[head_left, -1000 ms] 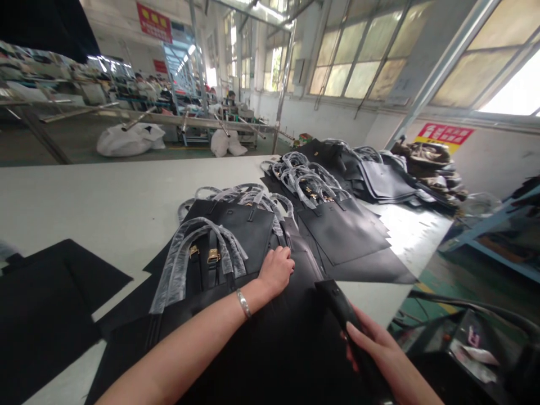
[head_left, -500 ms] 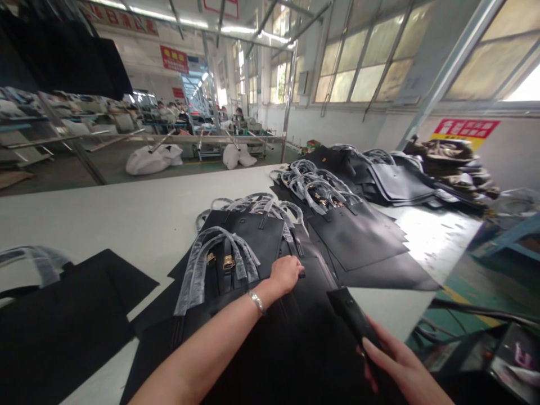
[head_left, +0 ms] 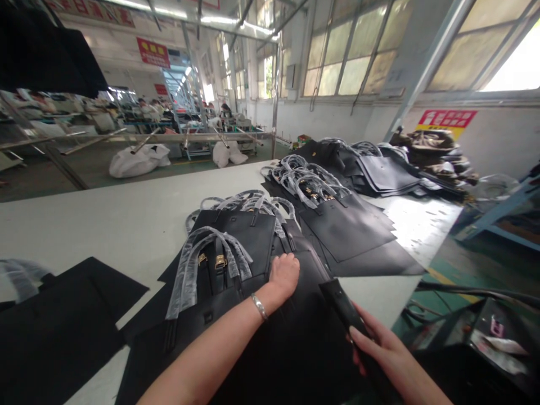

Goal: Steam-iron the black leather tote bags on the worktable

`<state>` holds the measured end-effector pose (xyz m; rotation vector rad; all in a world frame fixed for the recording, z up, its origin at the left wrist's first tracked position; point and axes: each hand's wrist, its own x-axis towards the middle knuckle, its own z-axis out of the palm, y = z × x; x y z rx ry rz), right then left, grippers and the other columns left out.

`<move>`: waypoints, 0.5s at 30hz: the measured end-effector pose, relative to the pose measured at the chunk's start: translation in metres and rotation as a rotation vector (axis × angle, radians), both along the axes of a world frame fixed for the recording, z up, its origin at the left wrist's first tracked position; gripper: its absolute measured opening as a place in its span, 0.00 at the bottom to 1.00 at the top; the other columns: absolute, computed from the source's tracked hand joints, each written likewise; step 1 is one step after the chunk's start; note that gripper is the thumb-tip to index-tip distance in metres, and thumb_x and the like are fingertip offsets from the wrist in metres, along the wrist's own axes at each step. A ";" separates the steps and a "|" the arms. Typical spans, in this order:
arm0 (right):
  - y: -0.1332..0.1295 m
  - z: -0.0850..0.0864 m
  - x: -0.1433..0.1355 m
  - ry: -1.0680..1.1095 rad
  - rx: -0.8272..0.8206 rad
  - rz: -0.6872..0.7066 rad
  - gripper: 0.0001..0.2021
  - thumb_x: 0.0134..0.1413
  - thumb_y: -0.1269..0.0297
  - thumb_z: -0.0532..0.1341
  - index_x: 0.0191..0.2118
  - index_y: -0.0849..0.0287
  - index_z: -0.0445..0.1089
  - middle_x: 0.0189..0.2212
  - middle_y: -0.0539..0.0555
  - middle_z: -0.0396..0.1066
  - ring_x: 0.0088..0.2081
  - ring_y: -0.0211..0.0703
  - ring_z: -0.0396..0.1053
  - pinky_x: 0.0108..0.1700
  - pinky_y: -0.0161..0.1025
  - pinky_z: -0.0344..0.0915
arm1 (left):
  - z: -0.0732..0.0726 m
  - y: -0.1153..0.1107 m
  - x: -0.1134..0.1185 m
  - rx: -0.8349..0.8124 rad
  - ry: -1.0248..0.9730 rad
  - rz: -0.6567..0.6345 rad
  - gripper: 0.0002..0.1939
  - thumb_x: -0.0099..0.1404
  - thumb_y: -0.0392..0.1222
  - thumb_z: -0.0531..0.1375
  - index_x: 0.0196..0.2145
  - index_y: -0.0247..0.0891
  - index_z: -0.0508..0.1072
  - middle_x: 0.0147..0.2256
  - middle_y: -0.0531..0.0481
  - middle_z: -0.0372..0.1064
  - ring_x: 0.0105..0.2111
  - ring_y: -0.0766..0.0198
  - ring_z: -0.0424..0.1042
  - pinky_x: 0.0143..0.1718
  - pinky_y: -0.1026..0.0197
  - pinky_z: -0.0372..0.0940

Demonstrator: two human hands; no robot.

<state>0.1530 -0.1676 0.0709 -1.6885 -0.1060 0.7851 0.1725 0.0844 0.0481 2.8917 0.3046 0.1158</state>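
Several black leather bag panels [head_left: 304,337] lie overlapped in front of me, some with plastic-wrapped handles [head_left: 185,281] and gold-coloured buckles [head_left: 220,261]. My left hand [head_left: 284,275], with a silver bracelet at the wrist, is closed in a fist over the middle of the pile. What its fingers hold, if anything, is hidden. On the right, my right hand [head_left: 375,343] grips a long black leather strip [head_left: 340,301], thumb on top and fingers beneath. The strip's far end points up and left; its near end fades into the dark at the bottom edge.
More black bag panels [head_left: 350,225] with wrapped handles are stacked farther right on the pale table [head_left: 105,219]. Another black panel [head_left: 63,326] lies at the left. Behind are a metal rack [head_left: 275,101], white sacks [head_left: 137,160] and people at workstations. A dark bin [head_left: 485,343] stands at the lower right.
The view has swung slightly right, so the scene sits farther left. My left hand has drawn back a little, its fist more upright. My right hand still holds the leather strip.
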 end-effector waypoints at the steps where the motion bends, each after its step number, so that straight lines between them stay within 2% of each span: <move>1: -0.001 -0.002 0.000 0.003 0.005 0.001 0.50 0.43 0.46 0.68 0.68 0.60 0.46 0.24 0.47 0.69 0.21 0.39 0.66 0.23 0.35 0.64 | 0.001 -0.001 0.001 0.002 0.004 0.013 0.09 0.68 0.36 0.54 0.36 0.35 0.74 0.39 0.41 0.69 0.43 0.55 0.69 0.45 0.54 0.63; 5: -0.004 -0.007 0.001 0.011 0.043 0.018 0.51 0.44 0.47 0.68 0.68 0.61 0.44 0.25 0.48 0.69 0.22 0.38 0.66 0.23 0.34 0.63 | 0.004 -0.002 0.000 -0.014 0.021 0.034 0.09 0.68 0.38 0.55 0.36 0.32 0.74 0.38 0.39 0.70 0.41 0.53 0.71 0.45 0.53 0.64; 9: -0.003 -0.003 0.000 0.013 0.057 0.019 0.49 0.45 0.47 0.67 0.68 0.61 0.45 0.27 0.49 0.70 0.22 0.38 0.66 0.23 0.34 0.63 | 0.007 0.002 -0.007 -0.059 0.025 -0.006 0.09 0.68 0.39 0.56 0.34 0.33 0.74 0.38 0.40 0.71 0.41 0.54 0.71 0.47 0.53 0.64; 12: 0.004 0.005 0.000 0.014 0.057 0.014 0.49 0.43 0.48 0.68 0.67 0.61 0.48 0.28 0.49 0.69 0.23 0.38 0.66 0.23 0.34 0.64 | 0.009 0.011 -0.017 -0.122 0.024 -0.083 0.08 0.67 0.39 0.57 0.33 0.36 0.74 0.38 0.44 0.72 0.42 0.57 0.72 0.47 0.57 0.65; 15: 0.016 0.010 0.003 0.006 0.058 0.049 0.47 0.44 0.49 0.67 0.67 0.60 0.48 0.26 0.47 0.68 0.23 0.38 0.66 0.23 0.33 0.64 | 0.014 0.025 -0.033 -0.272 -0.027 -0.223 0.10 0.69 0.37 0.54 0.33 0.39 0.74 0.44 0.50 0.72 0.47 0.64 0.70 0.50 0.65 0.64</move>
